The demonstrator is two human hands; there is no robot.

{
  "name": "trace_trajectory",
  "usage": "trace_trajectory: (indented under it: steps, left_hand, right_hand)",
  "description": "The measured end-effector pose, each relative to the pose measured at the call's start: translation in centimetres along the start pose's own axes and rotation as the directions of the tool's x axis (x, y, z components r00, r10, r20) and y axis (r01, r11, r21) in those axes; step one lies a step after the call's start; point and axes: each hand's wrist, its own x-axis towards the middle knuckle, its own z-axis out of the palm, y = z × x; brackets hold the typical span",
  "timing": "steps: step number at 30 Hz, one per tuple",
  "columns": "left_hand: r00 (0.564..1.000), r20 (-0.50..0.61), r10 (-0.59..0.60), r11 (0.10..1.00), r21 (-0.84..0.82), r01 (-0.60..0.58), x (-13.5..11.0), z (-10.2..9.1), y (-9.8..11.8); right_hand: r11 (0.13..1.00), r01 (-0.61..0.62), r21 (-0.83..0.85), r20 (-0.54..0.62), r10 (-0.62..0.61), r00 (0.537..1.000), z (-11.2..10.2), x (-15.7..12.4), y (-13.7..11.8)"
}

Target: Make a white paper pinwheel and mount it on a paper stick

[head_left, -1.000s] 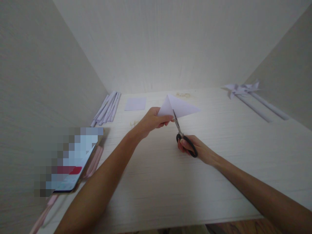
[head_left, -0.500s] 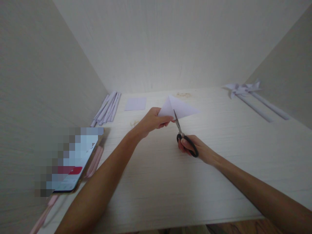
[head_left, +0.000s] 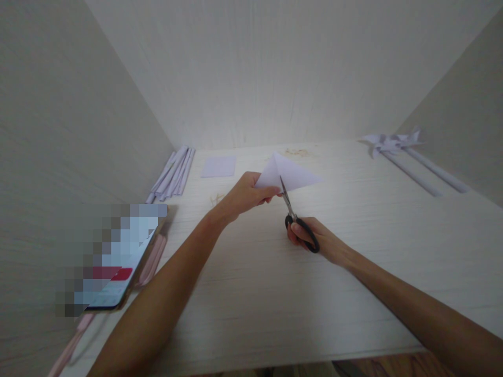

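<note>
My left hand (head_left: pixel 245 195) pinches the lower left corner of a white folded paper triangle (head_left: pixel 288 173), held just above the pale wooden table (head_left: pixel 275 293). My right hand (head_left: pixel 314 241) grips the black handles of a pair of scissors (head_left: pixel 296 220). The scissor blades point up and away and their tips sit in the paper's lower edge, close to my left fingers. Both forearms reach in from the bottom of the view.
A bundle of rolled paper sticks (head_left: pixel 173 173) lies at the back left, a flat paper square (head_left: pixel 219 166) beside it. Paper pinwheels on sticks (head_left: pixel 396 144) lie at the back right. A phone (head_left: pixel 113 262) leans at the left over pink sticks (head_left: pixel 151 262). Walls enclose three sides.
Almost nothing differs; the scissors and right hand have crept very slightly up and right along the paper's edge. The left hand keeps its pinch.
</note>
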Motion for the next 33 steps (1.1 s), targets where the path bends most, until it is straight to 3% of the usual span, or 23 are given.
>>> trace_trajectory:
  steps: [33]
  left_hand:
    - [1.0,-0.01,-0.009,0.999,0.032,0.01,0.06,0.0,0.03]
  right_hand:
    - [0.998,0.001,-0.062,-0.004,-0.001,1.0,-0.1,0.18,0.32]
